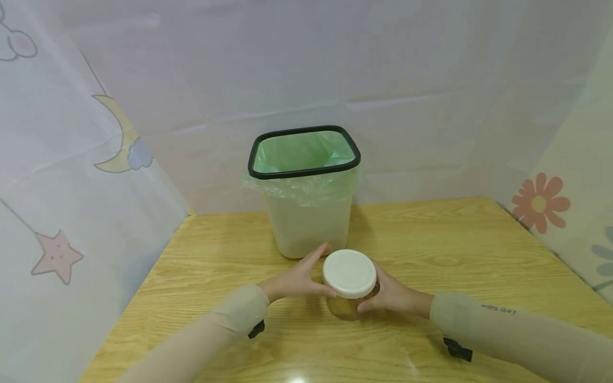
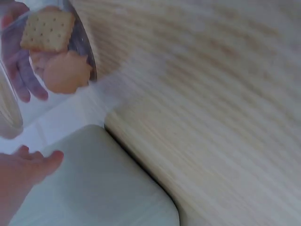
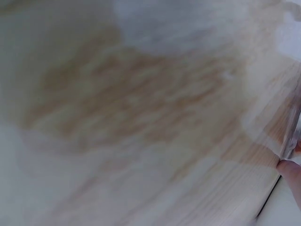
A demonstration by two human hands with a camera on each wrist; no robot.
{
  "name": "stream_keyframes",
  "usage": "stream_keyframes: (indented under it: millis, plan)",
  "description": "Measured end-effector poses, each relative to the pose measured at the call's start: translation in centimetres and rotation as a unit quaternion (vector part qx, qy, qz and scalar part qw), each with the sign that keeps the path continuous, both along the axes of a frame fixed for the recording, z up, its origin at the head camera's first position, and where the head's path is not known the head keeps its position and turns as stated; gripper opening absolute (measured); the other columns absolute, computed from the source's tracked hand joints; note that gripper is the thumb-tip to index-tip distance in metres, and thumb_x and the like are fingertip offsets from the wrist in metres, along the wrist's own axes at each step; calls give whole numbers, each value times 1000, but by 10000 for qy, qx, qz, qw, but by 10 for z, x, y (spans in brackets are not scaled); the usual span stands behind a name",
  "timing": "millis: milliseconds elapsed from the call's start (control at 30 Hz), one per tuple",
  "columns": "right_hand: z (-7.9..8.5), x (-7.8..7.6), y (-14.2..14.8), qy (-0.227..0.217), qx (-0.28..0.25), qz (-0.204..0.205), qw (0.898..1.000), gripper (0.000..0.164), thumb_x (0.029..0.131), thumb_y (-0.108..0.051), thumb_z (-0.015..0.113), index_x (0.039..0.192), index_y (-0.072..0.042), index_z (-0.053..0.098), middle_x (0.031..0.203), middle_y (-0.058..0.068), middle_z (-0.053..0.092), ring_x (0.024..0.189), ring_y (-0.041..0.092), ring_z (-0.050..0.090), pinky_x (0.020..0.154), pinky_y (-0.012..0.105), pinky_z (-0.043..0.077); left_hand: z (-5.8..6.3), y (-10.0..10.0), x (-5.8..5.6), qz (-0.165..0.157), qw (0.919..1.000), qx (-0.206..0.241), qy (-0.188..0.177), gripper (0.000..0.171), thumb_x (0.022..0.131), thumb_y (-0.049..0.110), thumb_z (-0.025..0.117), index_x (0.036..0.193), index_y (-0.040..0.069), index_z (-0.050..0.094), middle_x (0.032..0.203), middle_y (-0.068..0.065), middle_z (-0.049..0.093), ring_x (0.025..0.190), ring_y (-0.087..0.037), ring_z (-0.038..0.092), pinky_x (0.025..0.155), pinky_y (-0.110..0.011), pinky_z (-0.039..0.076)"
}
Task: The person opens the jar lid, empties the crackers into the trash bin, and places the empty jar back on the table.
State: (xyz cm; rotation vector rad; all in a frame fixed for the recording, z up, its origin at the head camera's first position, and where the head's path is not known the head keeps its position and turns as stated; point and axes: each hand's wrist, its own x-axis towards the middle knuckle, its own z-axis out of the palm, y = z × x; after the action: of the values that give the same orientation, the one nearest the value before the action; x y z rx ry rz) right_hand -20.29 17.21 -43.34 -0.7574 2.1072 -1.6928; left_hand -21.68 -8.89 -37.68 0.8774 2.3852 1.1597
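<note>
A clear jar (image 1: 342,308) with a white lid (image 1: 350,272) stands upright over the table in front of me. Through its wall in the left wrist view show a square cracker (image 2: 48,31) and a round, scalloped one (image 2: 67,73). My right hand (image 1: 394,292) grips the jar's right side, thumb toward me and fingers partly hidden behind it. At the left, my left hand (image 1: 300,277) is spread, its thumb tip right at the lid's edge and its fingers extended toward the bin. In the right wrist view, only a fingertip (image 3: 289,170) beside the jar's edge (image 3: 292,129) shows.
Just behind the jar stands a pale bin (image 1: 308,218) with a black rim (image 1: 306,173) and a green plastic liner (image 1: 297,151). The wooden table (image 1: 440,250) meets fabric-covered walls (image 1: 431,133) at the back and both sides.
</note>
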Motion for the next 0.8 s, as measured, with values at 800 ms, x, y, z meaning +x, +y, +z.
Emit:
stream_keyframes:
  millis: [800]
  plan:
    - [-3, -3, -1, 44, -44, 77, 10000, 111, 73, -9, 86, 149, 7, 7, 146, 31, 24, 131, 48, 27, 105, 67, 20, 13, 2, -36, -1223, 9904, -545, -357, 107, 79, 13, 83, 156, 5, 9, 162, -8, 11, 146, -22, 12, 116, -45, 16]
